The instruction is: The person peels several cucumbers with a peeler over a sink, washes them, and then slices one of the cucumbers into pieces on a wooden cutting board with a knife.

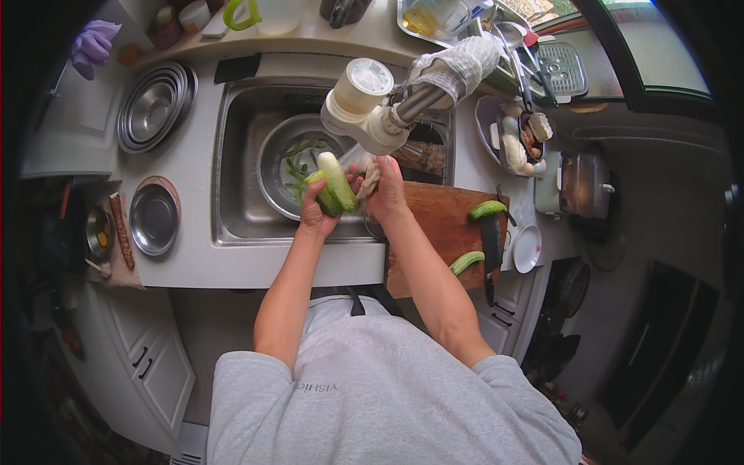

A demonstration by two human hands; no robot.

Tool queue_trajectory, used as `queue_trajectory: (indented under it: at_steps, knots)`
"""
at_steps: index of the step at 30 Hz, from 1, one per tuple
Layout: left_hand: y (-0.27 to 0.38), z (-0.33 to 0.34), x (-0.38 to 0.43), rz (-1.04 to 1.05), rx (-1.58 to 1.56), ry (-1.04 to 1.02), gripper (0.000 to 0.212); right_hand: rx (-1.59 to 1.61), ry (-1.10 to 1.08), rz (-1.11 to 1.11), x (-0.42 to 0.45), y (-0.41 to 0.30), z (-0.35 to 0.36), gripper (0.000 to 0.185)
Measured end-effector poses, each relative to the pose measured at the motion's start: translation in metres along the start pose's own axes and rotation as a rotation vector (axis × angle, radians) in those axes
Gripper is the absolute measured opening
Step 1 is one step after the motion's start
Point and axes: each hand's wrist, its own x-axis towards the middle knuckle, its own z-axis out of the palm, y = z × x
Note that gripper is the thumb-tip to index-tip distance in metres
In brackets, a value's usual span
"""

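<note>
Under the tap, my left hand [319,210] grips two partly peeled cucumbers [337,185], pale green with darker skin at the lower ends. Close beside them, my right hand [386,189] holds a crumpled beige scrubber [369,176], perhaps loofah or cloth; the fingers partly hide it. A clear streak, apparently running water, comes from the faucet with a filter head [366,107] toward both hands. Below the hands, a steel basin [268,174] in the sink holds water and floating green peels [297,171].
The wooden cutting board [427,215] overlaps the sink's right side. On it lie a cucumber [487,210], a pale green piece [467,263] and a dark-bladed cleaver [492,247]. A white dish [528,249] sits right; nested steel bowls [156,109] and a steel plate [154,220] sit left.
</note>
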Motion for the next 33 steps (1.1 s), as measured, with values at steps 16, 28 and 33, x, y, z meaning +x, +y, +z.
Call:
queue_trajectory:
  at_steps: [16, 28, 33]
  knots:
    - [-0.006, 0.021, 0.006, -0.063, -0.141, -0.149, 0.073, 0.347, -0.150, 0.169, 0.011, -0.021, -0.033, 0.035]
    - [0.009, 0.001, 0.045, 0.258, -0.002, 0.194, 0.055, 0.106, -0.143, -0.029, 0.020, -0.004, 0.002, 0.032]
    - [-0.010, -0.020, 0.018, 0.072, -0.011, 0.123, 0.052, 0.037, -0.220, 0.047, 0.019, 0.006, 0.015, 0.020]
